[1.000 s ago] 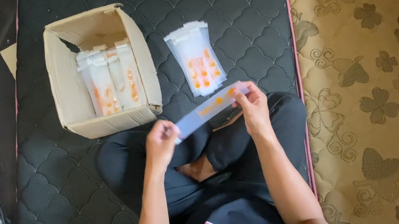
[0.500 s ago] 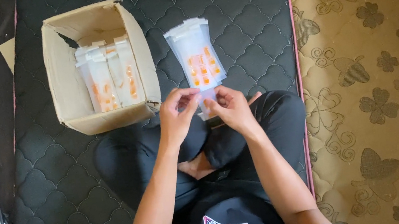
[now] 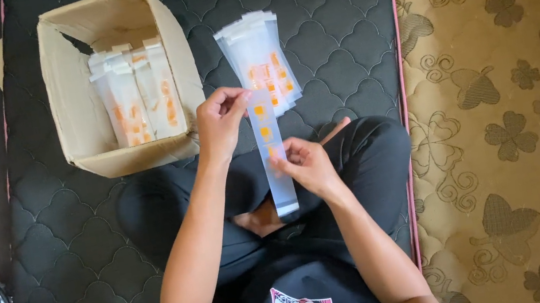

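Hands grasp one long clear sachet strip (image 3: 271,151) lengthwise above the lap, left hand (image 3: 220,119) pinching its top end, right hand (image 3: 308,165) gripping its middle, near the stack of strips (image 3: 260,64) on the quilted mattress (image 3: 337,29).

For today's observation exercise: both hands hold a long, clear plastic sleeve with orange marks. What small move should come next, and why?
Probably lay the long clear plastic sleeve with orange marks onto the fanned pile of similar sleeves on the black quilted mat. The left hand pinches its top end right beside that pile, the right hand steadies the middle, and more sleeves stand in the open cardboard box.
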